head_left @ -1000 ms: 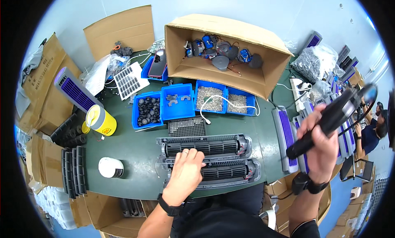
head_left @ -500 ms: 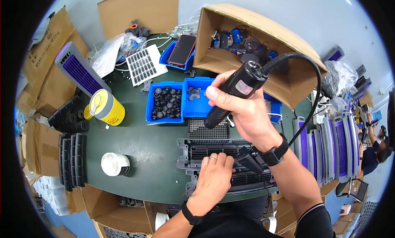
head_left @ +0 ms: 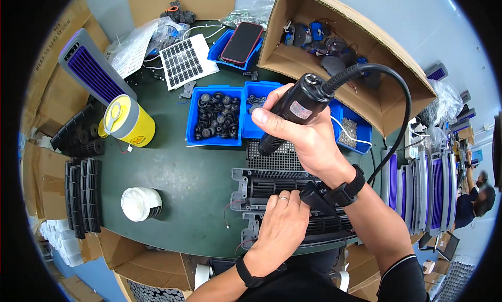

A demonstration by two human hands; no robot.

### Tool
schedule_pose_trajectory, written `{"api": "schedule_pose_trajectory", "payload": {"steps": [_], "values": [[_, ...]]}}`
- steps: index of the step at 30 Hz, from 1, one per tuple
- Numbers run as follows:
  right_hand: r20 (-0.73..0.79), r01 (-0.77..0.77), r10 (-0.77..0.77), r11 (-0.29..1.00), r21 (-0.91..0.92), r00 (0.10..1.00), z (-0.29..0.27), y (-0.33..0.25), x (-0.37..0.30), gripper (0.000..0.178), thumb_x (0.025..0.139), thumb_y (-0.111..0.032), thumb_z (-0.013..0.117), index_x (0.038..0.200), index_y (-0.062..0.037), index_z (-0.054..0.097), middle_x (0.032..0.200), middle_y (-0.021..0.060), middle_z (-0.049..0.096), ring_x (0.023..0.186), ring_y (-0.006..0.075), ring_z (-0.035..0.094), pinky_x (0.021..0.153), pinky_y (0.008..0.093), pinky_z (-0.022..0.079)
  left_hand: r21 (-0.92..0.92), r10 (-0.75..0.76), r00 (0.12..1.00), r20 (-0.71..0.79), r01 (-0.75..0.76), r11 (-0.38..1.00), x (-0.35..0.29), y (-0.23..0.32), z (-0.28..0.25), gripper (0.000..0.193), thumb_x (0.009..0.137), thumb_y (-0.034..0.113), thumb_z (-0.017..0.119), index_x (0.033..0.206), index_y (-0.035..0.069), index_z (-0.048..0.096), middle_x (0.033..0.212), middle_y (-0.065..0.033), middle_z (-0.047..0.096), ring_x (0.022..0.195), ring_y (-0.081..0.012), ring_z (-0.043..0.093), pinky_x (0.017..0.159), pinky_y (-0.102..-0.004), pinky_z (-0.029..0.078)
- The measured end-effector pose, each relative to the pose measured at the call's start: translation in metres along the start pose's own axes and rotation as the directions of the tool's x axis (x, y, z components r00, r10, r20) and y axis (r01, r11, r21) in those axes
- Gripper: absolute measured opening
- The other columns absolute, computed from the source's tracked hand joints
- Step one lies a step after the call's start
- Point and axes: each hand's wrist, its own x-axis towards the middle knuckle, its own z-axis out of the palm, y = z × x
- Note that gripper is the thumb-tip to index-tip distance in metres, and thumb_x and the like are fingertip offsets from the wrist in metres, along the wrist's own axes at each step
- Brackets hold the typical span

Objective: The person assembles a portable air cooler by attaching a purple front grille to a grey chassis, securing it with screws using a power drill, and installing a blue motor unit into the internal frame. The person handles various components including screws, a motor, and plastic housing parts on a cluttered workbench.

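Observation:
My right hand is wrapped round a black electric screwdriver, held tilted above the work with its cable looping down to the right. Below it, my left hand rests on the grey fan housings, fingers bent over the black fan roller inside; whether they pinch anything is hidden. Two such housings lie one in front of the other at the table's near edge. Some black part hangs by my right wrist, covering the housing behind. A black perforated mat lies just beyond the housings.
Blue bins hold black round parts, grey clips and screws. Behind stands a carton of motors. On the left are a yellow cup, a white tub and black rollers; purple-grey housings stand right.
The whole view has shifted slightly. My left hand has slid a little to the right along the housing. The screwdriver remains raised in my right hand.

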Motion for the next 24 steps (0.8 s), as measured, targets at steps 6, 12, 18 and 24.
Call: {"api": "schedule_pose_trajectory", "payload": {"steps": [6, 12, 18, 24], "values": [[-0.006, -0.068, 0.068, 0.997, -0.035, 0.998, -0.003, 0.001, 0.001, 0.025, 0.084, -0.016, 0.090, 0.094, -0.0059, 0.069, 0.088, 0.0010, 0.067, 0.082, 0.0106, 0.063, 0.075, 0.0283, 0.051, -0.004, -0.004, 1.000, 0.025, 0.004, 1.000, 0.000, 0.000, -0.002, 0.016, 0.082, 0.008, 0.074, 0.093, -0.003, 0.068, 0.100, -0.0195, 0.062, 0.099, -0.0338, 0.057, 0.088, -0.0435, 0.042], [0.048, -0.072, 0.077, 0.993, -0.096, 0.996, -0.002, 0.002, 0.000, 0.027, 0.083, -0.018, 0.091, 0.092, -0.0065, 0.069, 0.086, 0.0005, 0.068, 0.078, 0.0094, 0.063, 0.070, 0.0275, 0.051, -0.009, -0.008, 1.000, 0.005, 0.008, 1.000, 0.001, 0.000, 0.001, 0.016, 0.083, 0.008, 0.074, 0.092, -0.003, 0.068, 0.101, -0.0208, 0.062, 0.098, -0.0344, 0.057, 0.087, -0.0439, 0.042], [0.046, -0.073, 0.078, 0.993, -0.095, 0.996, -0.004, -0.004, -0.001, 0.025, 0.084, -0.015, 0.090, 0.094, -0.0058, 0.070, 0.088, 0.0018, 0.070, 0.080, 0.0098, 0.064, 0.071, 0.0274, 0.052, 0.015, 0.000, 1.000, -0.004, 0.000, 1.000, 0.002, 0.000, 0.002, 0.018, 0.083, 0.009, 0.074, 0.094, -0.003, 0.069, 0.101, -0.0210, 0.062, 0.098, -0.0344, 0.056, 0.088, -0.0438, 0.041], [0.016, 0.074, -0.074, 0.997, 0.006, 0.997, -0.001, -0.021, -0.006, 0.024, 0.085, -0.017, 0.090, 0.090, -0.0039, 0.070, 0.078, -0.0013, 0.067, 0.070, 0.0067, 0.061, 0.063, 0.0242, 0.050, 0.055, -0.008, 0.999, -0.039, 0.010, 0.998, 0.005, 0.002, -0.001, 0.011, 0.083, 0.010, 0.067, 0.092, 0.003, 0.067, 0.093, -0.0107, 0.056, 0.094, -0.0262, 0.056, 0.082, -0.0385, 0.042]]}}
